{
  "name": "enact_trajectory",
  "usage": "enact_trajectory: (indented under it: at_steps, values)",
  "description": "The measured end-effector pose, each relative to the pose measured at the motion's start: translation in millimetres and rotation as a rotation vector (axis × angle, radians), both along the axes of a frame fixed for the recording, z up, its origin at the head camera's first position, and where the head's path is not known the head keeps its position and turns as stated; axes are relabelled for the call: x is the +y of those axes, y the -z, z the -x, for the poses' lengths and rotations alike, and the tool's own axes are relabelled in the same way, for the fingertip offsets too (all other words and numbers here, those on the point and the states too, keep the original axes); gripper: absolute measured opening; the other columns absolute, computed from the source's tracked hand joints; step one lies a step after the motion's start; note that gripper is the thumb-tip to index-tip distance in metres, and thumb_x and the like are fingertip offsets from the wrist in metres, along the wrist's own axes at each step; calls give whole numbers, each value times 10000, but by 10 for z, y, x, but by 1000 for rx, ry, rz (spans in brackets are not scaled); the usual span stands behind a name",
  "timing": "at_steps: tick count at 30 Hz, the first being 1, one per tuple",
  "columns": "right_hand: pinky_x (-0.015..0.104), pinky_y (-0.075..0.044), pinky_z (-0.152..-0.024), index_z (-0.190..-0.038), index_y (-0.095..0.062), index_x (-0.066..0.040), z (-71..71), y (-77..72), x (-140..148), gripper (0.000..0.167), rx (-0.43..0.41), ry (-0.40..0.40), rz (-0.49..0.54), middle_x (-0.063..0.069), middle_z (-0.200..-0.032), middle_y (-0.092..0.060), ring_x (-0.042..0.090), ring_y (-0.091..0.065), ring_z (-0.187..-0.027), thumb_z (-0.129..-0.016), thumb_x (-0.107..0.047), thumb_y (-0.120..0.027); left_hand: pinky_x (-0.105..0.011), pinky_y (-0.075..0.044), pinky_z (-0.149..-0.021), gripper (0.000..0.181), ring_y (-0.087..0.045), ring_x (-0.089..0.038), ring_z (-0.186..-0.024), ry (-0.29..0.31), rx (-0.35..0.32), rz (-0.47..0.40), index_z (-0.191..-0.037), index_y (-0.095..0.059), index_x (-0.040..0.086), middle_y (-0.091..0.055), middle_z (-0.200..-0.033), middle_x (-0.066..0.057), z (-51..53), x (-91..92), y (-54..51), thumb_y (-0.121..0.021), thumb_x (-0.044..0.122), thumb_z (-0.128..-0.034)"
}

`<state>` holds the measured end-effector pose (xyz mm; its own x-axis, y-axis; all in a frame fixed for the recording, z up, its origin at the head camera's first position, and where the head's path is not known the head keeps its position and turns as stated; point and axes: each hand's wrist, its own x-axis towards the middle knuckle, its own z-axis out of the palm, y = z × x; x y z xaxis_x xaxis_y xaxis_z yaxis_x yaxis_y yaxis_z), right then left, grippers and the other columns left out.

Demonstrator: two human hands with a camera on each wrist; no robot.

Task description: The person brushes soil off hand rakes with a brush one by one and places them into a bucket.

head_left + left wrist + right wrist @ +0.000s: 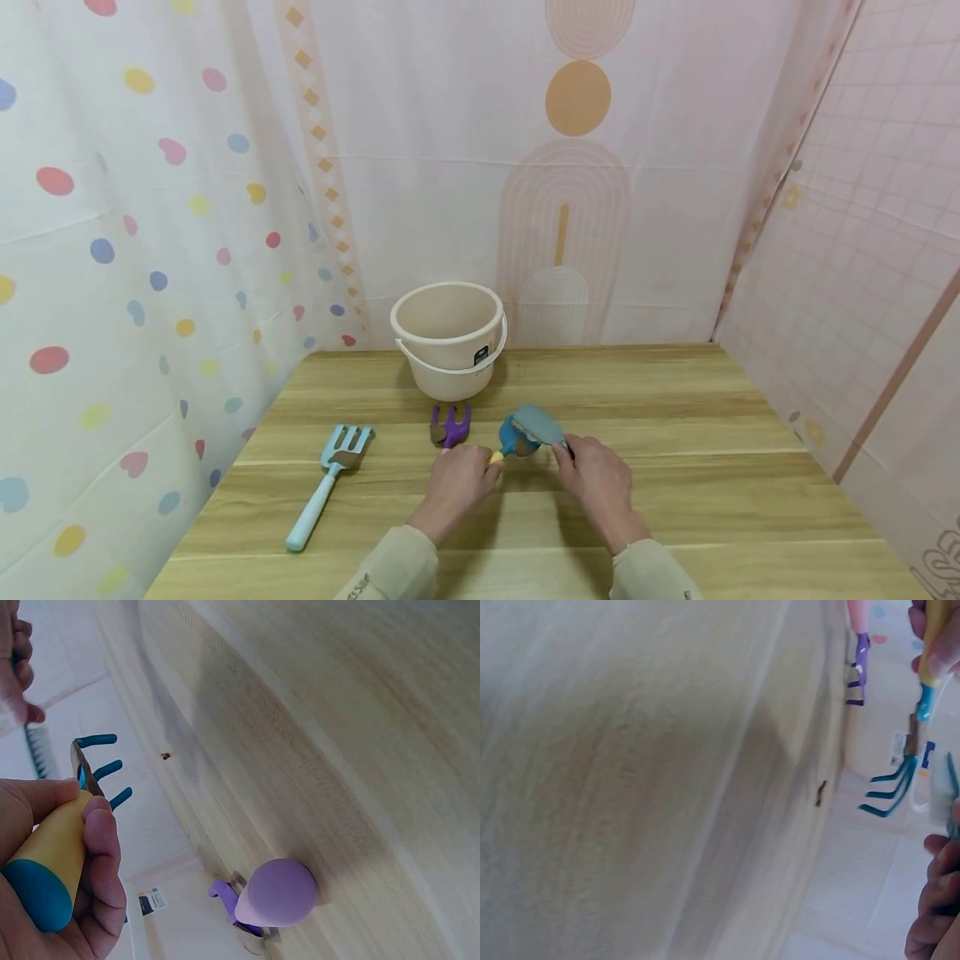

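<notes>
Head view: left hand (pixel 460 481) grips a 3-tined blue rake (pixel 507 435), right hand (pixel 600 477) grips a brush (pixel 540 423) by its head, above the table (pixel 712 475), right of the purple fork (pixel 456 431), nearer than the bucket (pixel 442 383).

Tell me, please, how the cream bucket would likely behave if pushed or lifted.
The cream bucket looks plastic, so probably light for its size. Its hanging handle would likely swing. Because the bucket narrows toward its bottom, a high push might tip it.
</notes>
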<state>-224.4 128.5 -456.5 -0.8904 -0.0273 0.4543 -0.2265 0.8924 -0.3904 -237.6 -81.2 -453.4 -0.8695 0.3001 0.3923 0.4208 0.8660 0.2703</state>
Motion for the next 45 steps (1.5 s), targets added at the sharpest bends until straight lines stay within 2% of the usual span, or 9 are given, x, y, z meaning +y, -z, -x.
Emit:
enact_trajectory:
  at_steps: [3, 5, 13, 22, 28, 34, 38, 42, 45]
  values:
    - [364, -420, -478, -931, -733, -129, -32, -26, -60, 172, 15, -53, -49, 8, -713, -613, 182, -565, -586, -933, -294, -684, -315, -364, -514, 391, -400, -102, -477, -1, 13, 3, -579, -460, 176, -421, -525, 84, 16, -2, -4, -678, 218, -901]
    - [370, -424, -476, -915, -728, -123, -44, -30, -86, 164, 21, -62, -78, 3, -691, -595, 198, -569, -576, -927, -283, -693, -306, -353, -482, 391, -402, -105, -473, 0, 14, 4, -580, -461, 173, -421, -524, 80, 20, 0, -16, -679, 216, -902]
    - [366, -400, -452, -857, -683, -137, -11, -12, -98, 168, 55, 16, -101, -13, -655, -537, 218, -559, -542, -933, -287, -690, -298, -348, -454, 372, -406, -109, -463, -7, 24, 0, -593, -493, 163, -422, -521, 71, 24, 44, -62, -686, 222, -906]
    - [375, -417, -462, -887, -697, -118, 106, 15, -91, 184, 86, 39, -93, 26, -678, -578, 235, -582, -563, -939, -294, -685, -289, -351, -449, 385, -424, -118, -473, -60, -45, -45, -594, -496, 170, -435, -528, 66, 87, 98, -64, -671, 246, -928]
    - [398, -441, -477, -867, -688, -114, 185, 33, -37, 185, 56, 56, -80, 54, -722, -627, 287, -638, -625, -940, -284, -681, -301, -360, -452, 380, -434, -128, -477, -69, -40, -35, -596, -501, 165, -437, -532, 63, 84, 117, -60, -681, 254, -919]
    - [396, -436, -488, -836, -675, -130, 205, 17, 53, 209, 2, 113, -20, 45, -712, -610, 245, -600, -608, -954, -302, -663, -294, -359, -440, 378, -437, -124, -465, -54, -44, -40, -596, -507, 165, -434, -521, 68, 60, 127, -80, -691, 253, -914]
    - [387, -398, -448, -826, -668, -142, 160, -8, 37, 199, 72, 56, 13, 29, -681, -582, 218, -550, -554, -941, -305, -676, -309, -366, -448, 364, -453, -138, -483, -71, -45, -40, -604, -525, 157, -448, -536, 61, 76, 125, -101, -684, 258, -916]
    - [342, -375, -427, -849, -690, -136, 100, 7, -7, 156, 138, -38, -48, -11, -644, -535, 157, -487, -501, -906, -279, -718, -311, -370, -452, 361, -460, -136, -494, -85, -83, -38, -608, -528, 161, -457, -540, 60, 100, 114, -108, -675, 263, -922]
    - [340, -396, -434, -874, -703, -125, 78, 37, -27, 153, 160, -44, -97, -19, -633, -515, 174, -511, -499, -895, -273, -735, -311, -370, -454, 367, -466, -129, -494, -78, -96, -39, -604, -522, 168, -457, -534, 67, 100, 108, -112, -676, 263, -923]
